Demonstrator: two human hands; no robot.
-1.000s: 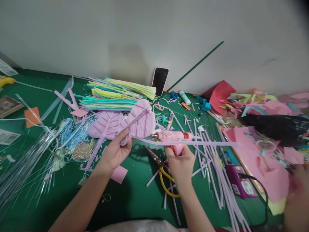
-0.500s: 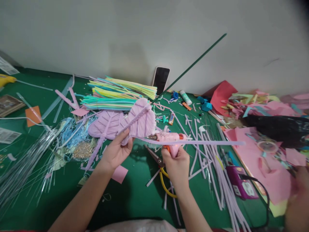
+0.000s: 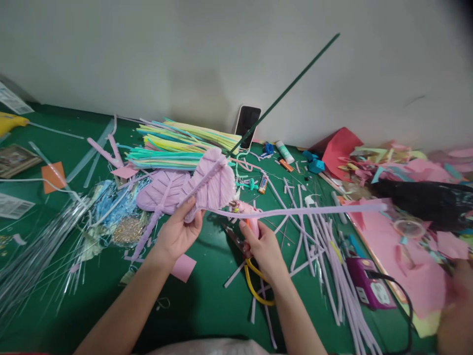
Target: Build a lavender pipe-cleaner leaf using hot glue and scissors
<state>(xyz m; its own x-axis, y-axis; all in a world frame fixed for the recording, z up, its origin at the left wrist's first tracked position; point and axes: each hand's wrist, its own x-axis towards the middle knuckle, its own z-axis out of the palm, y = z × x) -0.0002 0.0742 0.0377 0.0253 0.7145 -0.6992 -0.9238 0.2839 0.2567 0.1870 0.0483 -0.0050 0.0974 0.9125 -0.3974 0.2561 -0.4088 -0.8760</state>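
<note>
My left hand (image 3: 180,231) pinches the lower end of a lilac leaf shape (image 3: 216,185) made of pipe cleaners. A dark green stick (image 3: 291,86) slants up to the right from the leaf's top. From the leaf's base a long lilac pipe cleaner (image 3: 318,210) stretches right, passing over the pink glue gun (image 3: 248,211). My right hand (image 3: 263,246) is wrapped round the glue gun, its nozzle close to the leaf's lower right edge. Behind my left hand lies a second lilac leaf (image 3: 162,190).
Yellow-handled scissors (image 3: 254,286) lie beneath my right hand. Pipe cleaner bundles (image 3: 177,148) and a phone (image 3: 248,123) are at the back. Loose lilac pipe cleaners (image 3: 347,296), a purple box (image 3: 371,283) and pink paper (image 3: 417,266) lie right. Another person's blurred hand (image 3: 458,301) shows at the right edge.
My right hand has turned and shifted slightly left with the glue gun. The leaf and its stick have moved a little left, and the long pipe cleaner's free end has risen slightly.
</note>
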